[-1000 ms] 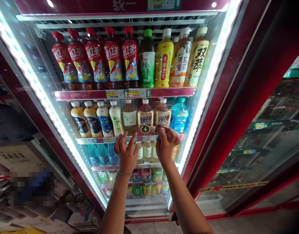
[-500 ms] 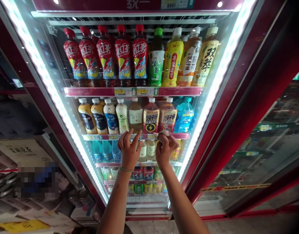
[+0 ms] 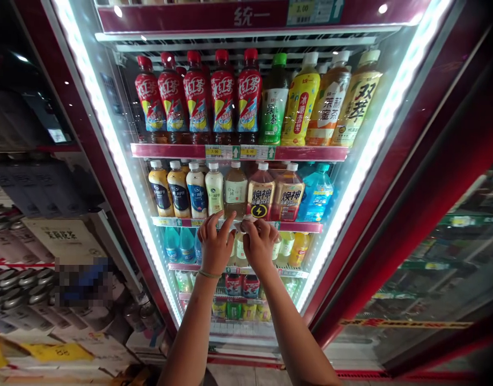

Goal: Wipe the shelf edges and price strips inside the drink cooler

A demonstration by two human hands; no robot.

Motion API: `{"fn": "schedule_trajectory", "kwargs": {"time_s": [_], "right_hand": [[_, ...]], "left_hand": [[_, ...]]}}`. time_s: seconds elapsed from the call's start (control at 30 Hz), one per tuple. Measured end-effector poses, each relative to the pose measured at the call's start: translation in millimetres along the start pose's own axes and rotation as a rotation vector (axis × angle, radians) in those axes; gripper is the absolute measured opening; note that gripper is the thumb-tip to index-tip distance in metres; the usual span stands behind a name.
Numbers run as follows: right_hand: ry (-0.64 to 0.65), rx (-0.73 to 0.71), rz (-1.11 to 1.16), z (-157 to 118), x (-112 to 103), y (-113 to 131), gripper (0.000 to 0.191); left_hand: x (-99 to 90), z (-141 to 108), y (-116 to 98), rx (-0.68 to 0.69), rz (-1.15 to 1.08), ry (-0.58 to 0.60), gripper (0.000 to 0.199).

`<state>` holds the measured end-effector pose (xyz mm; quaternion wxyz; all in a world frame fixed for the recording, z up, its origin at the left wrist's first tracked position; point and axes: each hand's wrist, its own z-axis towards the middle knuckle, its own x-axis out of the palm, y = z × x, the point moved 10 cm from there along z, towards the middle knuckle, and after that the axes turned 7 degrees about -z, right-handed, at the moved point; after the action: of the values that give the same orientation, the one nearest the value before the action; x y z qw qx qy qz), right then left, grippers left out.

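Observation:
My right hand point(image 3: 259, 242) is closed on a small, crumpled whitish cloth point(image 3: 251, 218), held against the front edge of the middle shelf point(image 3: 298, 227). Most of the cloth is hidden by the fingers. My left hand point(image 3: 214, 247) is just left of it, its fingers apart and fingertips at the same shelf edge; nothing shows in its grip. Behind the fingertips, a bottle with a pale label point(image 3: 235, 190) and a dark-labelled energy drink bottle point(image 3: 261, 192) stand upright on that shelf.
Red-capped iced tea bottles point(image 3: 222, 96) line the shelf above, with a green-capped bottle point(image 3: 275, 102) beside them. Blue bottles point(image 3: 187, 245) stand on the shelf below. Bright light strips point(image 3: 105, 171) run down both sides of the cooler. Dark-topped stock point(image 3: 16, 187) fills the left side.
My right hand has slid left along the shelf edge with the cloth, closer to my left hand. My left hand stays at the edge. The view has shifted slightly.

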<state>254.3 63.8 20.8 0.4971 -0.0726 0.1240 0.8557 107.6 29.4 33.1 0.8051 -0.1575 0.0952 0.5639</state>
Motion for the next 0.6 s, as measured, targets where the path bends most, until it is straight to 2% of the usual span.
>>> {"fn": "schedule_trajectory", "kwargs": {"time_s": [0.03,0.1,0.2,0.37,0.53,0.6], "right_hand": [[0.001,0.003,0.004,4,0,0,0.033],[-0.062,0.098,0.003,9,-7,-13,0.034],[-0.137,0.210,-0.017,6,-15,-25,0.031],[0.015,0.019,0.001,5,6,14,0.030],[-0.160,0.177,0.012,5,-9,-4,0.035],[-0.122,0.146,0.014,4,-5,0,0.031]], "left_hand": [[0.4,-1,1,-0.004,0.004,0.007,0.046],[1.0,-3,4,-0.008,0.009,0.023,0.047],[0.7,-4,9,-0.018,0.004,0.039,0.046],[-0.1,-4,14,-0.037,0.003,0.053,0.049],[-5.4,-5,23,-0.049,0.013,0.031,0.044],[-7.5,-6,28,-0.067,0.014,0.021,0.045]]}}
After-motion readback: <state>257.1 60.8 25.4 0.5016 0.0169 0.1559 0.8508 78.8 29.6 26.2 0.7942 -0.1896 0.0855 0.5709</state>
